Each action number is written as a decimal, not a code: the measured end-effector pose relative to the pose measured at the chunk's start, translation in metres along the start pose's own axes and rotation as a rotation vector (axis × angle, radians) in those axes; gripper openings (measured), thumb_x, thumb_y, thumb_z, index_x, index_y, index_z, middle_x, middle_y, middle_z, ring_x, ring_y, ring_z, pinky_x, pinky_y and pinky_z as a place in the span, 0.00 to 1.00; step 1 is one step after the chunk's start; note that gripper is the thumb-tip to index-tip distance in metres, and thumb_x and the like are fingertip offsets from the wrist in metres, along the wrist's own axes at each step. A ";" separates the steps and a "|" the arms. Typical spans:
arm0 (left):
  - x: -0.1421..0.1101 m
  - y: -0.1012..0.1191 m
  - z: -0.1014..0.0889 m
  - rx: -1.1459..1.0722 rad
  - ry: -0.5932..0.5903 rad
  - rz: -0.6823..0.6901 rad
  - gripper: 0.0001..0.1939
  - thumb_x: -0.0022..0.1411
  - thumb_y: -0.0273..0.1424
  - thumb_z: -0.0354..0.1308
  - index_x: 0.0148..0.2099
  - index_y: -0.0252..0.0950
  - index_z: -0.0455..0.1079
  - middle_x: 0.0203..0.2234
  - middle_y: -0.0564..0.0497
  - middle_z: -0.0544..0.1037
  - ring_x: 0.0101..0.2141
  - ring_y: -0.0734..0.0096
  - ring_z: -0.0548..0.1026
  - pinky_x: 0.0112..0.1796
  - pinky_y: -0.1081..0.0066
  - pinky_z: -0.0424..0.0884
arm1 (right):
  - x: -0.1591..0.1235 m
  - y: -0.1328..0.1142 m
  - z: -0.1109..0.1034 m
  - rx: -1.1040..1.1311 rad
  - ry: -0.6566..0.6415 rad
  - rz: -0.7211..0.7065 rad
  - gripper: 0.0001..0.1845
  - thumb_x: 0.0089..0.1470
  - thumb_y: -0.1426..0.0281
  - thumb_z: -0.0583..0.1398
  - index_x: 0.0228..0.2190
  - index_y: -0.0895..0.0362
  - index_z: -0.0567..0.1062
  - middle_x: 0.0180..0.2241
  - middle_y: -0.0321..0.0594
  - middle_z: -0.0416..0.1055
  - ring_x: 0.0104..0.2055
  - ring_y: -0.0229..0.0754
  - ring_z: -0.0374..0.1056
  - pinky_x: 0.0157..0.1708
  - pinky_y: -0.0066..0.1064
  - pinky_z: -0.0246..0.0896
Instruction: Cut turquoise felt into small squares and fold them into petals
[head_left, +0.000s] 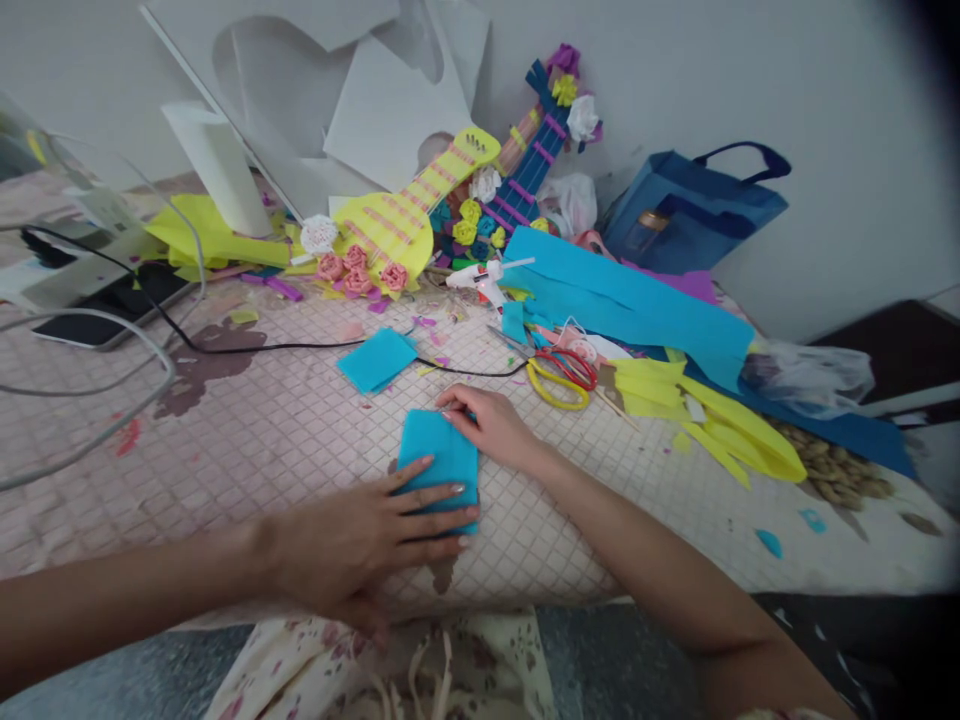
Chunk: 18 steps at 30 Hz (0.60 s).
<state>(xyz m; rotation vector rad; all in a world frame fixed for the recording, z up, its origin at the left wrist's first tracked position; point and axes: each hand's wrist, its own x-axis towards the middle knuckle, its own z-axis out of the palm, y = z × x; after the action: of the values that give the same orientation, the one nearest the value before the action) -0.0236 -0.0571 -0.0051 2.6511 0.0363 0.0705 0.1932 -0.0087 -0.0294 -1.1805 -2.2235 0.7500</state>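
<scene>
A rectangular piece of blue crepe paper (439, 450) lies on the quilted tablecloth near the front edge. My left hand (375, 530) rests flat across its lower part, fingers spread. At the paper's upper right corner, the thumb and fingertips of my right hand (487, 420) pinch the edge. A smaller stack of cut blue paper (377, 360) lies just beyond, over a black cord. Scissors (559, 372) with red and yellow handles lie to the right of that stack.
Behind stand a yellow paper guitar (397, 225), a blue paper guitar (529, 170) and a white glue gun (484, 280). A long blue paper sheet (622, 300) and yellow paper (705, 410) lie right. Cables (157, 350) and a phone (112, 310) are left; a blue bag (690, 210) is at the back.
</scene>
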 end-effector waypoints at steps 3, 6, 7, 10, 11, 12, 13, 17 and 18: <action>-0.002 0.009 0.006 -0.026 0.020 0.038 0.38 0.58 0.43 0.55 0.66 0.34 0.47 0.63 0.41 0.52 0.62 0.52 0.51 0.61 0.51 0.34 | 0.000 0.001 0.000 -0.001 -0.002 0.001 0.09 0.56 0.74 0.54 0.38 0.55 0.71 0.36 0.37 0.73 0.37 0.38 0.68 0.39 0.28 0.58; -0.004 0.017 0.009 -0.061 0.025 0.067 0.39 0.58 0.44 0.56 0.66 0.36 0.48 0.62 0.40 0.52 0.61 0.52 0.53 0.61 0.51 0.36 | 0.000 0.001 0.001 -0.006 0.001 0.000 0.08 0.56 0.73 0.54 0.38 0.55 0.71 0.35 0.37 0.73 0.37 0.38 0.68 0.38 0.28 0.57; -0.004 0.019 0.009 -0.065 0.013 0.068 0.38 0.58 0.44 0.56 0.66 0.37 0.48 0.63 0.40 0.52 0.62 0.52 0.52 0.61 0.51 0.37 | 0.000 0.001 0.000 -0.008 0.003 -0.002 0.08 0.56 0.73 0.55 0.39 0.55 0.71 0.35 0.37 0.73 0.36 0.38 0.68 0.37 0.28 0.57; -0.005 0.025 0.008 -0.066 -0.031 0.078 0.36 0.60 0.42 0.54 0.66 0.38 0.48 0.63 0.42 0.53 0.62 0.54 0.52 0.61 0.52 0.38 | -0.001 0.001 0.001 -0.011 0.007 0.011 0.09 0.56 0.72 0.55 0.40 0.55 0.70 0.32 0.36 0.72 0.34 0.37 0.67 0.35 0.28 0.57; -0.005 0.025 0.008 -0.063 -0.025 0.084 0.34 0.61 0.40 0.53 0.66 0.39 0.48 0.62 0.42 0.55 0.61 0.56 0.54 0.62 0.53 0.39 | -0.001 0.002 0.001 -0.005 0.009 0.021 0.10 0.56 0.72 0.55 0.41 0.55 0.69 0.31 0.35 0.71 0.33 0.37 0.67 0.35 0.28 0.56; -0.005 0.025 0.006 -0.052 0.002 0.080 0.32 0.62 0.38 0.52 0.66 0.39 0.49 0.61 0.43 0.57 0.61 0.57 0.56 0.62 0.54 0.40 | -0.001 0.002 0.001 0.008 0.010 0.029 0.11 0.56 0.72 0.55 0.42 0.55 0.68 0.30 0.34 0.70 0.32 0.37 0.66 0.33 0.28 0.56; -0.005 0.022 0.004 -0.032 0.064 0.051 0.30 0.63 0.36 0.51 0.65 0.40 0.49 0.60 0.44 0.60 0.60 0.59 0.57 0.62 0.54 0.42 | -0.001 0.003 0.001 0.030 0.010 0.033 0.13 0.56 0.72 0.55 0.44 0.55 0.67 0.29 0.34 0.69 0.30 0.37 0.65 0.32 0.28 0.56; -0.004 -0.007 -0.014 0.076 0.584 -0.382 0.25 0.65 0.31 0.49 0.63 0.40 0.54 0.59 0.44 0.63 0.58 0.61 0.60 0.58 0.56 0.56 | -0.002 0.003 0.000 0.149 0.007 -0.014 0.21 0.55 0.72 0.55 0.51 0.54 0.61 0.27 0.32 0.67 0.29 0.37 0.64 0.32 0.28 0.56; -0.003 -0.017 -0.022 0.062 0.671 -0.506 0.24 0.64 0.32 0.50 0.62 0.39 0.56 0.58 0.44 0.64 0.57 0.60 0.61 0.55 0.57 0.59 | -0.001 0.001 -0.001 0.166 0.003 -0.032 0.22 0.55 0.72 0.55 0.52 0.54 0.60 0.28 0.32 0.67 0.30 0.37 0.64 0.32 0.28 0.56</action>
<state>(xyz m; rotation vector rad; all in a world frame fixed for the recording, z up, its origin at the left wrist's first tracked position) -0.0277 -0.0319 0.0060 2.4701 0.9256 0.7835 0.1956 -0.0088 -0.0295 -1.0622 -2.1265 0.9004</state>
